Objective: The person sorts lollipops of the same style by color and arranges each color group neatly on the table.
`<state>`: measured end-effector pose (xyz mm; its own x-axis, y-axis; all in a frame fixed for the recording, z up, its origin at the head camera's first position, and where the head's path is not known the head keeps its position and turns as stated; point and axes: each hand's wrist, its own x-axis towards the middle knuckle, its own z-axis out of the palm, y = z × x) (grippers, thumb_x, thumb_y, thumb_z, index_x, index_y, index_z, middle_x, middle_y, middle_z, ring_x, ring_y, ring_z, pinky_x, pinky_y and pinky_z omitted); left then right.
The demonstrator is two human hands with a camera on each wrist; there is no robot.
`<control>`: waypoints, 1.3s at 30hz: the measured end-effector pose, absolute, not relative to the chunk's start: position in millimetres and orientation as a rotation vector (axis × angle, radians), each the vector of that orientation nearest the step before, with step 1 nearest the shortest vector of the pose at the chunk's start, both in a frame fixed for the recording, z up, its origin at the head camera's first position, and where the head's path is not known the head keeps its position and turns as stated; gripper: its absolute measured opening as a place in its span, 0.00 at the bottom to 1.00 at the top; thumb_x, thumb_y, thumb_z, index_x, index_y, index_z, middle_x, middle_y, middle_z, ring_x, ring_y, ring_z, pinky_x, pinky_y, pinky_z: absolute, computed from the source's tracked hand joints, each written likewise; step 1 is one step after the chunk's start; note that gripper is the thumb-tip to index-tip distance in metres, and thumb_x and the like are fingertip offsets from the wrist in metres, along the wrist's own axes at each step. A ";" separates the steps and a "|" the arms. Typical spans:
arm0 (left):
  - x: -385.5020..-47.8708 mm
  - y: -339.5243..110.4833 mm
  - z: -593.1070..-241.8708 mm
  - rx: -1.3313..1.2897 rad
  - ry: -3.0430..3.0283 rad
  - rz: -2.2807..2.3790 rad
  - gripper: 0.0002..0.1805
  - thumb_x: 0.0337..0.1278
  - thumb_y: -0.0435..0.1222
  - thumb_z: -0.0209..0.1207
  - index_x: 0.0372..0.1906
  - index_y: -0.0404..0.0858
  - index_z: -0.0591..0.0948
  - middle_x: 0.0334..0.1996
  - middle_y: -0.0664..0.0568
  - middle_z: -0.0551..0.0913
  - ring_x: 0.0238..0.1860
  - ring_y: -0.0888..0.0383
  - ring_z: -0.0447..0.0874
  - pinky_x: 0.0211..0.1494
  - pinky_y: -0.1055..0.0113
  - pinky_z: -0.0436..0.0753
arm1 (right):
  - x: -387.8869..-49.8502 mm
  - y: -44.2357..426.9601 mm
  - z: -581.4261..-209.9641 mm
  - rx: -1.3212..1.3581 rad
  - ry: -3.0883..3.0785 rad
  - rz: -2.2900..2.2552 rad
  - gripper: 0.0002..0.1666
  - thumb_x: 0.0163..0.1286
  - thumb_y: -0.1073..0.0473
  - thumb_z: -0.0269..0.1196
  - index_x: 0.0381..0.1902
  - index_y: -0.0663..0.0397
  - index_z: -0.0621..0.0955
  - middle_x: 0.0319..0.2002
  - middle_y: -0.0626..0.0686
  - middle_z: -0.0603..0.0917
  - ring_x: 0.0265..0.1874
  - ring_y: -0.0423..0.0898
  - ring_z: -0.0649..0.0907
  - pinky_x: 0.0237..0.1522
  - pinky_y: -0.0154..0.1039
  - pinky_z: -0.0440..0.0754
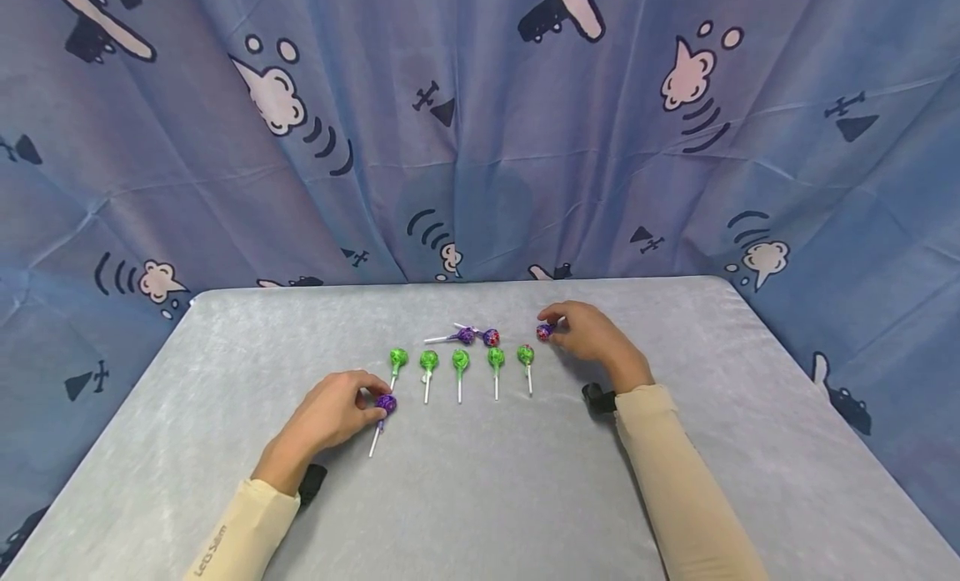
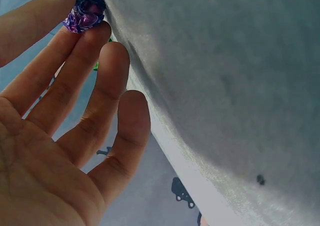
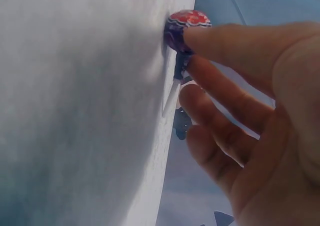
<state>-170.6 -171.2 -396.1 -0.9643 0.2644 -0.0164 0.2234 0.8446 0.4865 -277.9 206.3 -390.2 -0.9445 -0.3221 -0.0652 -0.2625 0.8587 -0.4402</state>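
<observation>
pinching a purple-wrapped lollipop (image 1: 386, 404) at its round head, the left hand (image 1: 333, 410) has the candy between thumb and fingertips, with the white stick free and slanting toward the person. the right hand (image 1: 588, 331) holds a red-and-purple lollipop (image 3: 187, 18) in a narrow grip; the thumb covers part of the purple half, the red top shows past it, and the stick runs down beside the other fingers.

each lollipop is probably light, with a hard ball, a slick, crinkly wrapper and a thin, stiff stick. the ball likely rolls or twists if pressed off-centre, so the best hold seems to be across its widest part, or at the gathered wrapper just below.

the left one sits just nearer the person than the leftmost of five green lollipops (image 1: 460, 360); the right one is beyond the row's right end, slightly farther from the person.
</observation>
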 end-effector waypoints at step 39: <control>-170.1 -170.8 -395.6 0.405 2.938 0.786 0.12 0.53 0.34 0.70 0.44 0.43 0.88 0.34 0.56 0.85 0.32 0.62 0.76 0.36 0.65 0.74 | -277.4 212.5 -385.7 -0.411 2.866 -0.678 0.22 0.66 0.59 0.68 0.58 0.53 0.82 0.48 0.57 0.85 0.40 0.50 0.80 0.42 0.44 0.78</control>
